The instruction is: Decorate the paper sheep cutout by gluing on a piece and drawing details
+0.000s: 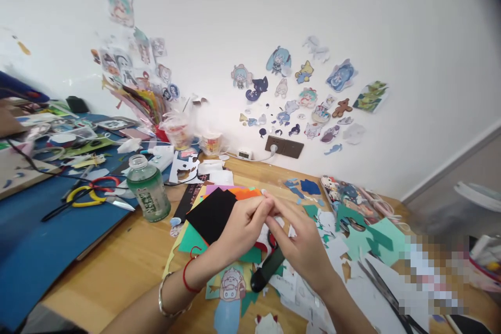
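My left hand [247, 219] and my right hand [300, 240] meet at the fingertips above the desk. Both are closed in a pinch, and anything between them is hidden or too small to name. A red cord and a silver bangle circle my left wrist. Behind my left hand lies a black sheet of paper [211, 215] on a stack of coloured sheets. Under my right hand rests a dark elongated object [268, 271] with a rounded end and a red part, partly covered. A paper figure cutout [231, 287] lies below my left hand.
On the left are a green-tinted bottle [151, 190] and yellow-and-red-handled scissors [96, 193] on a blue mat [84, 235]. Dark-bladed scissors [385, 287] lie at right among paper scraps [309, 292]. A wall socket [284, 146] and several character stickers are behind.
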